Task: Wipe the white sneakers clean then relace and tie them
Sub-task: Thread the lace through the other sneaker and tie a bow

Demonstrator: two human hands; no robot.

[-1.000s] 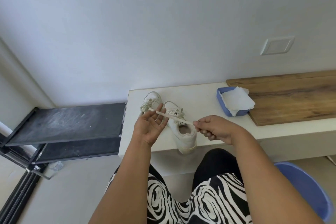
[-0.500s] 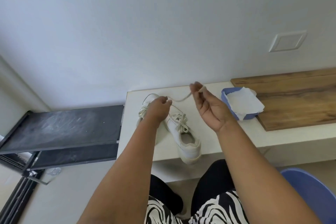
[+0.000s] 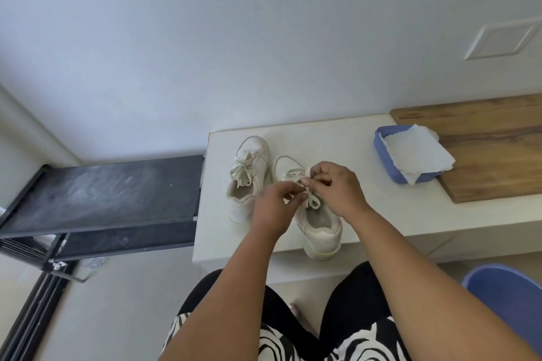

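Observation:
Two white sneakers stand side by side on a white bench (image 3: 366, 214), toes toward the wall. The left sneaker (image 3: 249, 176) has its lace tied in a bow. Over the tongue of the right sneaker (image 3: 319, 228) both hands meet. My left hand (image 3: 272, 205) pinches one strand of the right sneaker's lace (image 3: 313, 201). My right hand (image 3: 334, 187) pinches the other strand just above it. A small loop of lace hangs below my fingers. The sneaker's heel overhangs the bench's front edge.
A blue tray (image 3: 384, 161) with white paper towel (image 3: 416, 155) sits right of the shoes, against a wooden board (image 3: 492, 155). A black shelf rack (image 3: 99, 196) stands left of the bench. A blue bucket (image 3: 510, 299) is at the lower right, beside my knees.
My right hand held the lace end raised above the bench; it has come down to the right sneaker's tongue. My left hand moved right to meet it, both pinching the lace.

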